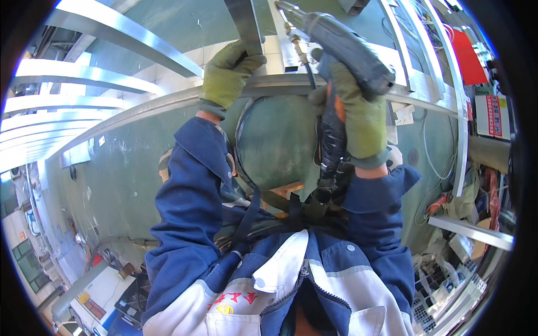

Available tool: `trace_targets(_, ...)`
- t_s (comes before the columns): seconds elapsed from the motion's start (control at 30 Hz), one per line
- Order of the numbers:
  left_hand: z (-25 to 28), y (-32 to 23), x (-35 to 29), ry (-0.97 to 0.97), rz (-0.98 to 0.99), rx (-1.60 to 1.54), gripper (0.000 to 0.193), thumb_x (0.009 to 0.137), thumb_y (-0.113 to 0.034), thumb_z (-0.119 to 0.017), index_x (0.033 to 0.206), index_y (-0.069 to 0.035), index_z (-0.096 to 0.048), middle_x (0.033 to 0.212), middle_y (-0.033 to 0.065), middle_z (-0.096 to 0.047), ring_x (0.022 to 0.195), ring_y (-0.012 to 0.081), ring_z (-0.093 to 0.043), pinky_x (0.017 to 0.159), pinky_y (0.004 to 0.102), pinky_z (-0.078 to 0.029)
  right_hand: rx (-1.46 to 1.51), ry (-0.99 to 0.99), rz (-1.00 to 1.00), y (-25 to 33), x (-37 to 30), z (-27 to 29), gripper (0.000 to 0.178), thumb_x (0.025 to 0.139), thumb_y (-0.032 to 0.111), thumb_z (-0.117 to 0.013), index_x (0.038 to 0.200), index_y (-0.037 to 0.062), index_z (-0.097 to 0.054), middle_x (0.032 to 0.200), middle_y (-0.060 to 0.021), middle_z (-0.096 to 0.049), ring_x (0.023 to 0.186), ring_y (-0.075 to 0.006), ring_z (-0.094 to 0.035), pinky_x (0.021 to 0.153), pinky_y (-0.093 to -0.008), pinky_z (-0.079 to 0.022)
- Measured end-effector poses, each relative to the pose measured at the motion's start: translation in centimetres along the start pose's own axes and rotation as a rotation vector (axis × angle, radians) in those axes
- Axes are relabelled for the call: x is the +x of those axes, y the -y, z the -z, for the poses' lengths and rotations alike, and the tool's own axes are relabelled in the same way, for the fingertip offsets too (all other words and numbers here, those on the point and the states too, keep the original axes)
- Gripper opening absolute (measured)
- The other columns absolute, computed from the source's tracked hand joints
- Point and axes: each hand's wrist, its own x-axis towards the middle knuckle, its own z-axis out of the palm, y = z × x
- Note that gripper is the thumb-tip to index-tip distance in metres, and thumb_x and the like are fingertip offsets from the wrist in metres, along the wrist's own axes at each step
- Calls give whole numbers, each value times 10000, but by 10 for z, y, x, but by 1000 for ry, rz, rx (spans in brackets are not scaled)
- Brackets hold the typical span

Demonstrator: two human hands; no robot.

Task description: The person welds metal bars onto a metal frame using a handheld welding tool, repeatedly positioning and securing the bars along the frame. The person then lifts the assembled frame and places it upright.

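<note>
Metal frame work: the person's left hand [230, 70], in a yellow-green glove, is clenched on a dark upright bar [245, 22] at the far side, w/ thumb and fingers wrapped round its lower end, just above the curved steel rail [140, 109] that runs left to right across the scene. Right hand [358, 120], gloved the same, grips the handle of a grey welding torch [347, 47]; torch body points far-left, brass nozzle tip [288, 14] close beside the bar, right of it. Black hose [332, 145] drops from the torch toward the person's chest.

Judgement: step in hand looks like tacking the bar to the frame. To do it well, keep the bar pressed square & unmoving, nozzle steady near the joint, hose slack so it doesn't drag the wrist.

Pose: both arms in blue sleeves reach up and away from the body, left forearm more extended, right elbow bent, wrist cocked so the torch angles inward. Green floor [280, 140] lies below; a red panel [468, 56] sits far right.
</note>
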Motion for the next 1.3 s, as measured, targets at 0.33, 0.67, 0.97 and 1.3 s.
trace_targets(0.33,-2,3,3,-8,46,-43,290,923,-6,-756,1212,-28,-736,1076,16,-747,968,96,-671,868,262,-553,-49,11,-24,-10,-4,-28,314,1018,280,-701,1248,66,-714,791,-34,-728,650,-85,-660,585,-239,-505)
trace_targets(0.67,0,4,3,7,49,-61,305,908,-32,-781,1209,-27,-735,1074,16,-750,957,98,-684,855,257,-561,-76,1,-48,-29,7,-28,332,1020,310,-697,1241,62,-709,781,-45,-725,651,-90,-667,587,-242,-515)
trace_targets(0.97,1,4,4,16,48,-24,324,926,-65,-775,1245,-33,-725,1107,39,-756,977,110,-691,885,264,-567,-90,-16,-16,-25,6,-26,334,1020,310,-695,1242,60,-702,831,-40,-727,665,-98,-681,588,-244,-534)
trace_targets(1.3,0,1,4,36,29,16,336,934,-56,-764,1264,-31,-713,1133,44,-756,1018,122,-695,925,273,-566,-163,-89,-5,-21,3,-22,309,1025,264,-688,1252,55,-685,907,-38,-728,677,-105,-702,594,-249,-558)
